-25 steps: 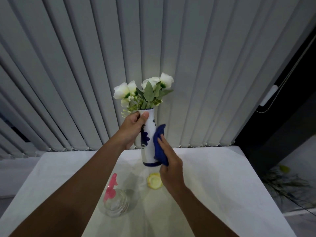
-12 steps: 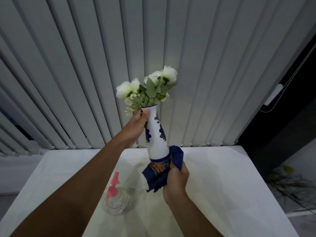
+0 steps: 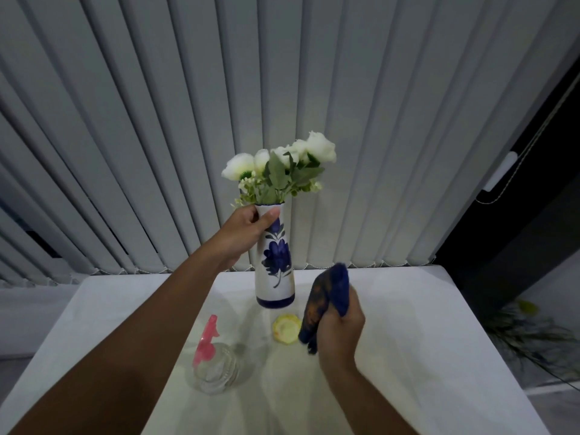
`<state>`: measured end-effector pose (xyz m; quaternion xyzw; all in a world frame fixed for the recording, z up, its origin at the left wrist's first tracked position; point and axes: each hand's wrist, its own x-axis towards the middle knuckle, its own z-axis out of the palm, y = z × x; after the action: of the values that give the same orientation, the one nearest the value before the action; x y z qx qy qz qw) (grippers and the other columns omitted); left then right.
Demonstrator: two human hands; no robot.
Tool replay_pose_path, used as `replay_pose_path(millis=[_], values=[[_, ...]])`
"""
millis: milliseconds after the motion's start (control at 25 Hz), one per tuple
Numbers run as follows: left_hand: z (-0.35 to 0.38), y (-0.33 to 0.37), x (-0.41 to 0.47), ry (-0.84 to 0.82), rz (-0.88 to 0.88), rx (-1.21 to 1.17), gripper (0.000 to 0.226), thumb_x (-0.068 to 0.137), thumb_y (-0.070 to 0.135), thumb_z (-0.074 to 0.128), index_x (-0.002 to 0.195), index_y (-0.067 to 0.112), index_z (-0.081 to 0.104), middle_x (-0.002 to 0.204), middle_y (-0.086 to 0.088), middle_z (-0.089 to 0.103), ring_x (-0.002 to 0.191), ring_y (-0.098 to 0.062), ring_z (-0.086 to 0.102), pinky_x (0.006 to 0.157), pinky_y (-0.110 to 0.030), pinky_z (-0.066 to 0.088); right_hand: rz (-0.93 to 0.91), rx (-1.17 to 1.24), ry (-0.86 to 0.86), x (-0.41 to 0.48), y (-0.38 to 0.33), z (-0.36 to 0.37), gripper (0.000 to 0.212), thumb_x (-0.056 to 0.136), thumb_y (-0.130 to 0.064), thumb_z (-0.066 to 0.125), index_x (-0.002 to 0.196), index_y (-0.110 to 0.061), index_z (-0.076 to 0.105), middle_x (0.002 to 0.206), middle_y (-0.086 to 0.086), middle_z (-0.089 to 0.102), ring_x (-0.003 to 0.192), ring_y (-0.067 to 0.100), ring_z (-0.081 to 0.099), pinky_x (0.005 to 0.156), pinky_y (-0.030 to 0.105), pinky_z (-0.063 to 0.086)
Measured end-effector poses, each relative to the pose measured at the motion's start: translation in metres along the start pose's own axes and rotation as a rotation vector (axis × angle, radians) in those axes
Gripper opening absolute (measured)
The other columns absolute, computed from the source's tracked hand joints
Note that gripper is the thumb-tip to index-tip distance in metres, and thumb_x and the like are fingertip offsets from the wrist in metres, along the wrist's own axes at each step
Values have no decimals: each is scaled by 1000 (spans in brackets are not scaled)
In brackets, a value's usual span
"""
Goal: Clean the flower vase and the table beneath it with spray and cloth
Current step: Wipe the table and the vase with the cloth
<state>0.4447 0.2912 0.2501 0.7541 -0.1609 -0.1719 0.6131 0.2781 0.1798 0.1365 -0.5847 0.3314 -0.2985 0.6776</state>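
A white vase [image 3: 275,265] with a blue flower pattern holds white flowers [image 3: 279,166] and hangs upright just above the white table [image 3: 423,334]. My left hand [image 3: 248,229] grips it by the neck. To the vase's right, my right hand [image 3: 340,328] is closed on a bunched dark blue cloth [image 3: 328,301], which is apart from the vase. A clear spray bottle [image 3: 215,367] with a pink trigger head stands on the table at the near left.
A small yellow round dish [image 3: 285,329] lies on the table below the vase. Grey vertical blinds [image 3: 282,105] hang right behind the table. Beyond the table's right edge lie a dark opening and a plant [image 3: 530,334] on the floor.
My right hand has pulled the cloth off the vase's base and moved right, uncovering the yellow dish. The vase has turned so its blue flower faces me.
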Motion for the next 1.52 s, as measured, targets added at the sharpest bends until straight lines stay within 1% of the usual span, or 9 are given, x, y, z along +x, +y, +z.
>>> replay_pose_path(millis=[120,240,480,640,800,1080,1280,1400,1520], values=[[3,-6,-3,-32,-20,-4,27,102,30,55,111,8,67,95,-1,75,81,-8,71,70,-17,55,-304,-103,-230,27,-37,17,48,80,3,51,121,-19,66,100,9,71,90,28,67,75,39,57],[14,-7,-4,-30,7,-68,19,102,26,56,95,15,69,76,9,76,68,-2,70,63,-16,56,-652,-393,-493,35,-47,41,69,82,18,51,145,-11,50,152,8,49,139,20,47,113,30,42],[6,-7,2,86,-7,-97,24,103,30,55,91,13,66,85,-5,73,80,-19,69,76,-32,56,-924,-549,-626,6,34,1,56,88,0,58,143,-9,52,159,-1,38,150,20,30,116,34,37],[-4,-10,2,107,-24,-119,29,104,34,52,118,13,66,104,-6,76,96,-19,72,88,-37,58,-757,-488,-615,-5,69,-30,76,83,8,62,144,-34,49,157,-13,40,140,15,47,108,37,48],[-8,-9,-4,8,1,-155,24,107,29,43,102,17,63,76,14,75,74,1,71,74,-19,56,-347,-215,-335,13,45,-27,90,69,12,41,130,-53,58,132,4,66,124,19,61,102,53,51],[3,-7,-10,-136,55,-234,28,107,27,40,106,8,61,88,4,76,87,-15,71,79,-24,59,-643,-213,-494,47,-42,39,69,83,15,46,144,-17,50,149,9,53,136,22,52,111,46,45],[-2,-7,-8,-22,93,-272,29,106,24,43,104,2,62,89,0,76,85,-13,72,81,-27,59,-780,-300,-490,28,12,10,60,85,14,57,142,-4,52,149,10,52,137,19,51,111,36,45],[-7,-8,-8,5,105,-249,27,107,22,43,90,9,59,69,12,72,69,-1,68,77,-23,54,-363,-127,-408,8,34,-3,48,88,-2,57,133,-17,65,121,13,72,113,26,68,96,39,57],[-1,-11,-9,-27,73,-325,27,108,23,40,109,10,64,99,3,76,95,-11,71,91,-31,55,184,96,-192,1,20,9,27,96,-5,58,96,-23,78,92,14,75,90,40,69,82,49,59]])
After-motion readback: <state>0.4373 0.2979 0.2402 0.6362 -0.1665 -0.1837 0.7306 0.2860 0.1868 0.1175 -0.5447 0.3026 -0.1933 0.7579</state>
